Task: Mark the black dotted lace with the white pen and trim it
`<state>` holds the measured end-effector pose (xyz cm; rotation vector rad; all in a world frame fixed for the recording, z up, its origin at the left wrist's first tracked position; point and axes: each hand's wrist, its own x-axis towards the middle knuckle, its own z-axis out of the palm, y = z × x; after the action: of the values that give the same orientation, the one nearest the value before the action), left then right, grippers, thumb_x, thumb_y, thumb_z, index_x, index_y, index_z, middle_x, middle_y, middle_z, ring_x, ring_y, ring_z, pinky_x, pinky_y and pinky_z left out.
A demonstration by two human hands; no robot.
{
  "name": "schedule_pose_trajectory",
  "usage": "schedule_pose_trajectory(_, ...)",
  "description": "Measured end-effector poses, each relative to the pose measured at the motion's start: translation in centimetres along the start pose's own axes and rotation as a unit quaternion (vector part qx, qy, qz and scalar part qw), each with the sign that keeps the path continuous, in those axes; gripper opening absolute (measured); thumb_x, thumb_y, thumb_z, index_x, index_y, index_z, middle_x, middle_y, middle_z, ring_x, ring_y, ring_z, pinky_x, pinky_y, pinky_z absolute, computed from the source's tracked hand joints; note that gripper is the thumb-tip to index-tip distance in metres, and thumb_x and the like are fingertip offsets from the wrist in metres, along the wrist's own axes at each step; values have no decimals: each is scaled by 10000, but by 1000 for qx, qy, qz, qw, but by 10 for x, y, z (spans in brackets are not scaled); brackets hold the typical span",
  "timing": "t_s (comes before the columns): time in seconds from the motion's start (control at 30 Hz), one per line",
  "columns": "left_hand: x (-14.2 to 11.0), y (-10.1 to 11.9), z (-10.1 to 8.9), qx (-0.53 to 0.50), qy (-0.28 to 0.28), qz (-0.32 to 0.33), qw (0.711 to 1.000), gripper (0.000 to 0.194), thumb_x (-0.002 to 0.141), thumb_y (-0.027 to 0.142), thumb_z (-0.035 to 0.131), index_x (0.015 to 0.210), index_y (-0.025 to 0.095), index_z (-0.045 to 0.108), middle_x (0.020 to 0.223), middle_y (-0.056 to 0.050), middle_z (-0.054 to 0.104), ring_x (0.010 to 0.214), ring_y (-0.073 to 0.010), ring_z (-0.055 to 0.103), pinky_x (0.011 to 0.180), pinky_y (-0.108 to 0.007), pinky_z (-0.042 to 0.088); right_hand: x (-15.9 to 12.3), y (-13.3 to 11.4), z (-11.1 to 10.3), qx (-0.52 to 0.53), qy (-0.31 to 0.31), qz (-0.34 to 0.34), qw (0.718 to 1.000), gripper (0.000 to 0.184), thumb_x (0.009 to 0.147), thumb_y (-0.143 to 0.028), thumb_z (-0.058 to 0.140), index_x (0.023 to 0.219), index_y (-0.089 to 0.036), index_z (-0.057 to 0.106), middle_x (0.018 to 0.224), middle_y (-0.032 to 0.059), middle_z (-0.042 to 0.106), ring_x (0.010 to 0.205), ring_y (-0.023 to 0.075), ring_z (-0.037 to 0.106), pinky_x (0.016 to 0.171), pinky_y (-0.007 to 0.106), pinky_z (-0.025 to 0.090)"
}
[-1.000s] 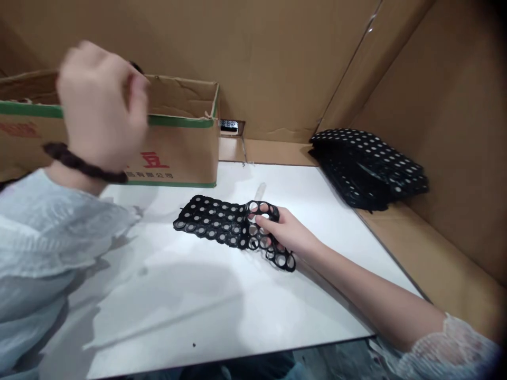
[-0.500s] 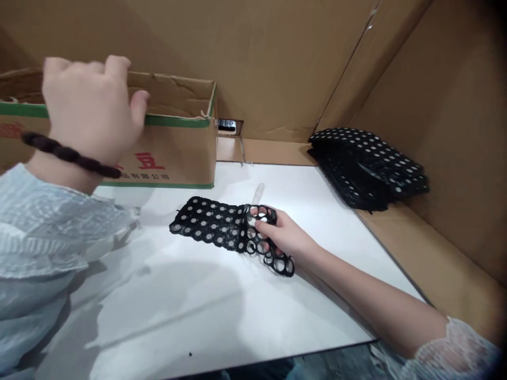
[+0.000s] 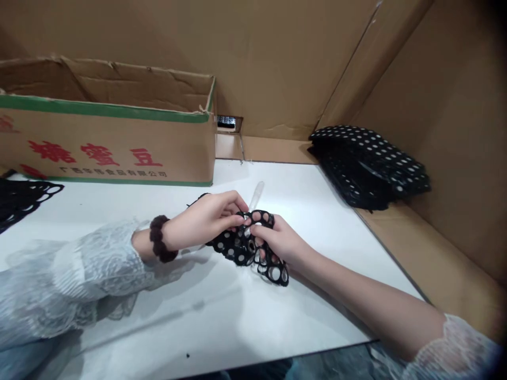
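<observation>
A piece of black fabric with rows of round holes and pale dots lies in the middle of the white table, bunched under both hands. My right hand grips its right end, thumb on top, with a ring-edged flap hanging below the fingers. Thumb and fingers of my left hand pinch the same fabric just beside the right thumb, and that hand covers much of the left half. Behind the hands a slim clear plastic stick rests on the table, its near end hidden by the fabric.
An open cardboard box with green edging stands at the back left. Stacked black dotted fabric lies at the right by the cardboard wall. Another black piece with ringed holes is at the left edge. A dark speck sits near the front.
My left hand has come down from in front of the box onto the fabric and now pinches it. A black ringed piece now shows at the left. My right hand stays in place.
</observation>
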<state>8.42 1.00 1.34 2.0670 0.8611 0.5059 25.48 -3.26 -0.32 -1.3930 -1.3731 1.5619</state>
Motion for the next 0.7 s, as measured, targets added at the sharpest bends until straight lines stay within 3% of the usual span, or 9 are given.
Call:
schedule_pose_trajectory(0.13, 3, -2, -18, 13, -47, 33, 998, 272, 815, 261, 457, 1075, 190, 418, 653, 39, 551, 604, -93, 538, 601, -205, 426, 2, 2, -2, 57, -3, 29, 998, 39, 702, -205, 466, 737, -190, 473, 478, -75, 402, 318, 44, 397, 229, 119, 238)
schedule_pose_trajectory(0.23, 5, -3, -32, 112, -24, 56, 992, 254, 816, 261, 449, 1059, 188, 453, 672, 33, 575, 611, -93, 530, 606, -200, 407, 3, 3, -2, 80, 5, 34, 996, 40, 709, -215, 450, 724, -186, 474, 492, -68, 403, 328, 38, 391, 232, 113, 223)
schedule_pose_trajectory(0.43, 6, -2, -24, 290, 107, 68, 949, 166, 836, 227, 390, 873, 198, 549, 786, 21, 615, 703, -110, 555, 647, -203, 386, 3, 4, -1, 76, -6, 10, 997, 65, 712, -198, 414, 740, -196, 472, 521, -60, 368, 368, 48, 407, 241, 111, 226)
schedule_pose_trajectory(0.53, 8, -7, -20, 332, 170, 66, 925, 188, 836, 203, 363, 875, 191, 547, 824, -3, 618, 738, -132, 563, 665, -220, 390, 2, 4, -1, 68, 0, -1, 998, 58, 715, -194, 416, 742, -200, 468, 522, -59, 350, 369, 46, 388, 242, 111, 224)
schedule_pose_trajectory(0.7, 6, -8, -34, 372, 318, -19, 872, 188, 820, 247, 383, 888, 191, 549, 785, -33, 625, 704, -176, 564, 658, -267, 401, -2, 4, -1, 26, -7, 6, 1000, 70, 748, -226, 427, 741, -190, 486, 523, -47, 392, 345, 50, 405, 233, 121, 239)
